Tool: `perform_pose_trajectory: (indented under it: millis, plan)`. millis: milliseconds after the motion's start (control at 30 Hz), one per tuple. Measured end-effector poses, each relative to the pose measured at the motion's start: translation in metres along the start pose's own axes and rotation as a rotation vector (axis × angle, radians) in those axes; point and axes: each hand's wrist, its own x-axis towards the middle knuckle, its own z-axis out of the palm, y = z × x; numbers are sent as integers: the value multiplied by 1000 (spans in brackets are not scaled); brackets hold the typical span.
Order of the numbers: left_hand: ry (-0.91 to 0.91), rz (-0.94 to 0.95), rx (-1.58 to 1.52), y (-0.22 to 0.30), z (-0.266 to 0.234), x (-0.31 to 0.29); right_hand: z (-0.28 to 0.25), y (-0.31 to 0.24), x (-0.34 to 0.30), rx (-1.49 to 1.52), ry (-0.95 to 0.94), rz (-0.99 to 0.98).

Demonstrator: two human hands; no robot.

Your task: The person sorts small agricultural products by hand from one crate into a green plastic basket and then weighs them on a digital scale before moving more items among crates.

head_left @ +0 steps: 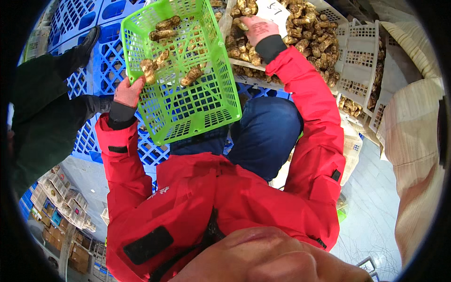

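My left hand, in a pinkish glove, grips the left rim of a bright green plastic basket. The basket is tilted over my knees, and several brown, thick-stemmed mushrooms lie spread inside it. Up and to the right, my right hand, gloved too, reaches into a white plastic crate heaped with similar mushrooms. Its fingers are closed around a pale-stemmed mushroom, partly hidden by the hand. A white paper tag with handwriting lies on the heap beside that hand.
Blue plastic pallets cover the floor ahead and left. At the left stands a person in dark trousers and black shoes. More white crates are stacked at the right, next to beige cloth. Crates and cardboard boxes fill the lower left.
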Motion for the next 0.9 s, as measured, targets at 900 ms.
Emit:
perform_pose_trajectory:
  millis: [900]
  plan:
    - [30,-19,242,11,4,6,-10,34,-73,2120,-24,101]
